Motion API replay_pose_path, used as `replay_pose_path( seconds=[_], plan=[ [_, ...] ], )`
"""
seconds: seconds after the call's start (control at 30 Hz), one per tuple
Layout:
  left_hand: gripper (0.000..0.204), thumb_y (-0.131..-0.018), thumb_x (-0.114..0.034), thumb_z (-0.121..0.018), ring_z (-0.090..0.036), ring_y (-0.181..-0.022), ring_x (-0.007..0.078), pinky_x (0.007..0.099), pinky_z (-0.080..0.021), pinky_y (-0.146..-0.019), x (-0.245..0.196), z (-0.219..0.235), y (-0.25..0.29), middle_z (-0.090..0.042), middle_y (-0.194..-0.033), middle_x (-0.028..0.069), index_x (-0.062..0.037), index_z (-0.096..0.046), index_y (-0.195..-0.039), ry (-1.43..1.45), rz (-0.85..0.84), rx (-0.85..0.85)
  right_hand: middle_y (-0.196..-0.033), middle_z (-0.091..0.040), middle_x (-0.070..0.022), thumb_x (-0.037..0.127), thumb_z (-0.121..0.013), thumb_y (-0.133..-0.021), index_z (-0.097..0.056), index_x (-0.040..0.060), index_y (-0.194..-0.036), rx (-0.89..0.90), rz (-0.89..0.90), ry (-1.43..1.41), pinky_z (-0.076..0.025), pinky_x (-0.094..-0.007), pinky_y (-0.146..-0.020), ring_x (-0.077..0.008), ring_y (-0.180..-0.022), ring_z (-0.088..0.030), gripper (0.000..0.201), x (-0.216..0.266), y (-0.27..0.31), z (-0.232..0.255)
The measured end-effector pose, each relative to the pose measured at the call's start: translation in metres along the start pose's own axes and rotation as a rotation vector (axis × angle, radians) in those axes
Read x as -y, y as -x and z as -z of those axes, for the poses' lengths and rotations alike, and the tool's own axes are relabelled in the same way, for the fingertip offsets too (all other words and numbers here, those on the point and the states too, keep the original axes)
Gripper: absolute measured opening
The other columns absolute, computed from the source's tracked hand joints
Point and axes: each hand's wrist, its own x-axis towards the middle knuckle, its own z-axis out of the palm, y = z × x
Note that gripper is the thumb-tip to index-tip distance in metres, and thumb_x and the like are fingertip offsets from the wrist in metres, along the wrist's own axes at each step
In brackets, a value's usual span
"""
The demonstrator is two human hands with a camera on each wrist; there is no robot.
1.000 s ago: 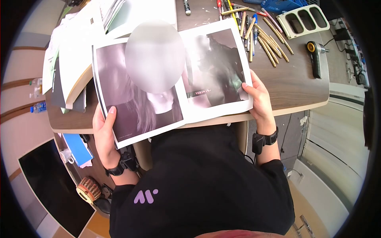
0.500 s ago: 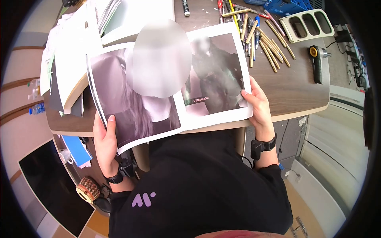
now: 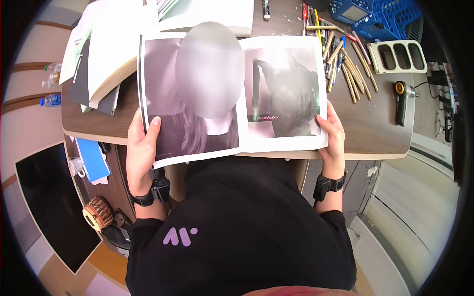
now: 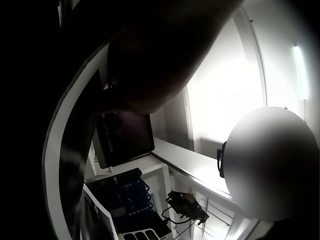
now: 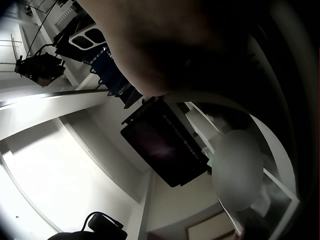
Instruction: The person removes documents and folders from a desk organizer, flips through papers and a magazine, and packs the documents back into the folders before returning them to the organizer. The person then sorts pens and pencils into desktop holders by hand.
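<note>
An open magazine (image 3: pixel 242 133) with greyish photo pages is held up over the desk's front edge in the head view. My left hand (image 3: pixel 142 148) grips its lower left edge, thumb on the page and the other fingers hidden behind. At the opposite edge, my right hand (image 3: pixel 333 135) pinches the right page, thumb in front. A blurred oval covers part of the left page, and "VERAWANG" is printed on the right one. The left wrist view shows the magazine's pale edge (image 4: pixel 52 165) curving past the dark hand.
Pencils and pens (image 3: pixel 353 74) lie scattered behind the magazine's right side. Blue baskets (image 3: pixel 390 19), a three-slot white holder (image 3: pixel 398 57) and a black handheld tool (image 3: pixel 404 106) are at the right. Papers and a thick book (image 3: pixel 111 81) are piled left on the desk (image 3: pixel 375 140).
The head view has turned, so the desk sits at a different angle. The magazine, earlier slanting up to the right, now appears nearly level. Both hands keep hold of it.
</note>
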Motion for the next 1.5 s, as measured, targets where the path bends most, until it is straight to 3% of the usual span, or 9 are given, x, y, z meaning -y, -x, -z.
replay_pose_path(
  seconds=[0.17,0.43,0.67,1.1,1.2,1.3,1.4,1.43,1.5],
  plan=[
    [0.037,-0.103,-0.005,-0.057,-0.059,-0.112,0.0111,0.0277,-0.046,-0.100,-0.008,0.005,-0.002,-0.065,-0.125,0.0062,0.0041,-0.054,-0.138,0.163,0.139,0.070,-0.136,-0.061,-0.0149,-0.001,-0.053,-0.095,-0.039,-0.0033,-0.151,-0.020,-0.040,-0.004,-0.049,-0.0326,-0.102,-0.0205,-0.119,-0.063,0.058,0.001,-0.001,0.002],
    [0.036,-0.102,-0.005,-0.060,-0.061,-0.107,0.0094,0.0257,-0.048,-0.095,-0.011,-0.001,-0.008,-0.066,-0.121,0.0051,0.0035,-0.055,-0.136,0.212,0.124,0.050,-0.139,-0.059,-0.0160,0.000,-0.054,-0.094,-0.040,-0.0036,-0.151,-0.029,-0.054,-0.071,-0.047,-0.0337,-0.104,-0.0222,-0.124,-0.060,0.058,0.005,-0.004,-0.010],
    [0.039,-0.101,-0.007,-0.062,-0.060,-0.110,0.0097,0.0260,-0.047,-0.096,-0.010,0.003,-0.009,-0.066,-0.123,0.0052,0.0026,-0.055,-0.138,0.190,0.119,0.100,-0.103,-0.062,0.0009,0.007,-0.059,-0.095,-0.044,-0.0036,-0.149,0.122,-0.124,-0.062,-0.042,-0.0198,-0.069,-0.0045,-0.083,-0.057,0.057,0.005,-0.013,-0.061],
    [0.038,-0.101,-0.008,-0.063,-0.061,-0.108,0.0112,0.0280,-0.048,-0.096,-0.006,0.006,-0.011,-0.067,-0.121,0.0060,0.0036,-0.056,-0.136,0.196,0.137,0.118,-0.121,-0.063,-0.0021,0.020,-0.061,-0.101,-0.046,0.0004,-0.150,0.351,-0.237,0.069,-0.044,-0.0211,-0.085,-0.0046,-0.101,-0.055,0.054,-0.022,-0.027,-0.102],
    [0.039,-0.102,-0.015,-0.062,-0.061,-0.109,0.0111,0.0272,-0.048,-0.096,-0.010,0.004,-0.014,-0.067,-0.121,0.0061,0.0042,-0.057,-0.135,0.153,0.110,0.140,-0.136,-0.060,-0.0075,0.031,-0.053,-0.107,-0.049,0.0008,-0.148,0.682,-0.252,0.011,-0.040,-0.0292,-0.106,-0.0126,-0.123,-0.052,0.051,-0.013,-0.025,-0.126],
    [0.054,-0.107,-0.041,-0.047,-0.066,-0.098,0.0138,0.0270,-0.052,-0.085,-0.009,0.005,-0.013,-0.069,-0.114,0.0108,0.0053,-0.058,-0.132,0.339,0.191,0.097,-0.144,-0.057,-0.0090,0.028,-0.048,-0.109,-0.052,0.0032,-0.147,0.816,-0.129,0.126,-0.038,-0.0326,-0.111,-0.0157,-0.127,-0.053,0.045,-0.022,-0.032,-0.139],
    [0.048,-0.107,-0.037,-0.051,-0.067,-0.095,0.0127,0.0272,-0.054,-0.081,-0.006,0.011,-0.014,-0.070,-0.113,0.0102,0.0047,-0.057,-0.131,0.299,0.086,0.118,-0.144,-0.059,-0.0124,0.023,-0.054,-0.106,-0.052,0.0015,-0.146,0.727,0.010,0.336,-0.044,-0.0365,-0.108,-0.0219,-0.132,-0.056,0.046,-0.013,-0.038,-0.119],
    [0.048,-0.107,-0.037,-0.051,-0.067,-0.095,0.0127,0.0272,-0.054,-0.081,-0.007,0.009,-0.015,-0.070,-0.113,0.0102,0.0047,-0.057,-0.131,0.301,0.089,0.127,-0.136,-0.065,-0.0118,0.011,-0.055,-0.105,-0.057,0.0009,-0.139,0.547,0.071,0.430,-0.048,-0.0339,-0.103,-0.0195,-0.123,-0.062,0.036,-0.004,-0.039,-0.107],
    [0.040,-0.104,-0.021,-0.061,-0.067,-0.096,0.0127,0.0266,-0.054,-0.083,-0.007,0.005,-0.018,-0.070,-0.114,0.0090,0.0034,-0.055,-0.134,0.093,0.121,0.084,-0.112,-0.073,-0.0070,0.013,-0.061,-0.102,-0.066,0.0020,-0.126,0.047,0.218,0.532,-0.053,-0.0286,-0.086,-0.0143,-0.101,-0.067,0.028,0.001,-0.031,-0.083]
  ],
)
